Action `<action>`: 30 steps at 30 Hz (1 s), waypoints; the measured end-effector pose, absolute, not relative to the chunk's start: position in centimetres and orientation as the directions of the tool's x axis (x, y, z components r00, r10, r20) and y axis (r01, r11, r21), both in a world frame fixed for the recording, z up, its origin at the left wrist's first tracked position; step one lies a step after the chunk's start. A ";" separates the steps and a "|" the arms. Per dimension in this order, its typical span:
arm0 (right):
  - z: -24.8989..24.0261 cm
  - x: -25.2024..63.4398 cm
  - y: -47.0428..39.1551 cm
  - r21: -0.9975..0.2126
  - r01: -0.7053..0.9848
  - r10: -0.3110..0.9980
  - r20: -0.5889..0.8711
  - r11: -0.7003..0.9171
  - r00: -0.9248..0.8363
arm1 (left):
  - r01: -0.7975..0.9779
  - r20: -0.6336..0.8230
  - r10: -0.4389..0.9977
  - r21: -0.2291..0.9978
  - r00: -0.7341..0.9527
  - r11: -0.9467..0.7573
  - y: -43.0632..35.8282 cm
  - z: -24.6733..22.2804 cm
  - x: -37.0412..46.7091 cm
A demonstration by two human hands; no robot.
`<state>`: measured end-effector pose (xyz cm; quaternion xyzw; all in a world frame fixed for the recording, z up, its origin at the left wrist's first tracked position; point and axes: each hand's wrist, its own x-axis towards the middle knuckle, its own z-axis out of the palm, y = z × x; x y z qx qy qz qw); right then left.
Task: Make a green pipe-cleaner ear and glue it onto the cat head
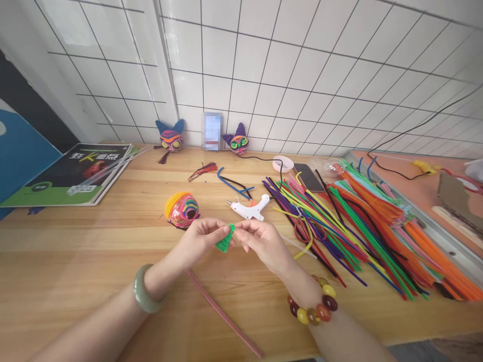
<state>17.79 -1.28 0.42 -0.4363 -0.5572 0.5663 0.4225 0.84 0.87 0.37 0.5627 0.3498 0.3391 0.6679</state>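
Between my two hands is a small green coiled pipe cleaner piece, roughly triangular. My left hand pinches it from the left, while my right hand grips its upper right tip with thumb and fingers. Just behind my left hand sits a clear ball wrapped with yellow pipe cleaner, with a coiled multicoloured eye on its front. A white glue gun lies beyond my right hand, its nozzle to the left. Below my hands, a pink pipe cleaner stretches diagonally over the wooden table.
Many loose pipe cleaners spread over the right side. Two finished pipe-cleaner heads, one blue-eared and one purple-eared, stand by the tiled wall with a phone between them. Magazines lie left; a dark phone lies behind the pile.
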 end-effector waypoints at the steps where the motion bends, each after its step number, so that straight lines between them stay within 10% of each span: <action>1: 0.4 17.8 -1.3 -1.000 0.003 0.962 -0.029 -0.029 -0.271 | -0.062 -0.087 0.845 0.988 0.528 0.141 0.9 0.4 0.8; 30: 0.7 17.5 -1.6 -0.998 -0.064 0.953 -0.007 -0.028 -0.304 | -0.244 -0.109 0.822 0.926 0.560 0.289 0.7 0.1 0.8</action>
